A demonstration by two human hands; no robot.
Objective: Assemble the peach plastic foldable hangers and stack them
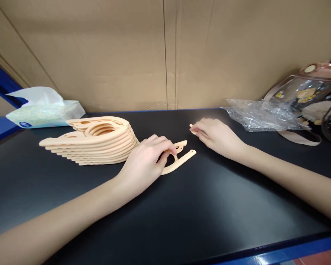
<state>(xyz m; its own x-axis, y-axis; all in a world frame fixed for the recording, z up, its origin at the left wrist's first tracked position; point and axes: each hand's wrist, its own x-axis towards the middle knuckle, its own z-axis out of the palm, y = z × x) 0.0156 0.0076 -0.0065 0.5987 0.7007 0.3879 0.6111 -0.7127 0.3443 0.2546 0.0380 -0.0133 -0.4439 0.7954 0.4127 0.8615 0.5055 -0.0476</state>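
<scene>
The left hand (147, 158) is pinching a folded hanger (179, 160) lying on the table (209, 206), its long axis pointing right and away toward the right hand (213, 136), whose fingers are closing on a small piece.

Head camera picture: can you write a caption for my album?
Left hand grips a loose peach folding hanger beside a stack of hangers; right hand pinches a small peach piece on the black table.

Two bare forearms, no sleeves in view, left hand (146, 160) and right hand (216, 137) ungloved, short nails
</scene>
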